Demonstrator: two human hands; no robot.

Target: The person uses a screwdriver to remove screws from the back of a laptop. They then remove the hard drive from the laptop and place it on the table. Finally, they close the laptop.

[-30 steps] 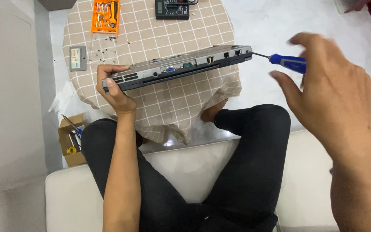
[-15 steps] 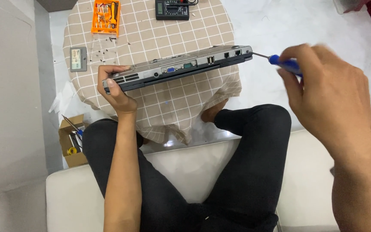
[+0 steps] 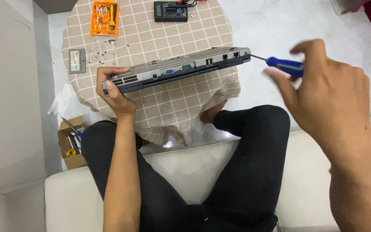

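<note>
A closed grey laptop (image 3: 177,68) is held on edge across the middle of a small round tabletop (image 3: 151,103) that is covered with a tan checked cloth. Its port side is turned toward the camera, and it runs from left to right with the right end a little farther away. The left end of the laptop is gripped by the left hand (image 3: 114,90); the fingers are wrapped over its top edge and the thumb is pressed against the near face.

A screwdriver with a blue handle (image 3: 285,65) is held in the right hand (image 3: 327,94), to the right of the tabletop. The handle is pinched between the thumb and the fingers, which are blurred. The thin metal shaft is pointed left, and its tip is seen at the right end of the laptop; whether it touches cannot be told.

On the far side of the tabletop an orange tray of small tools (image 3: 104,18) is seen at the left and a dark multimeter (image 3: 171,11) at the right. A small grey rectangular plate (image 3: 77,60) lies near the left rim, with tiny screws scattered beside it. On the floor to the near left an open cardboard box (image 3: 70,144) with tools is placed. The person is seated cross-legged in black trousers on a white sofa (image 3: 181,172).
</note>
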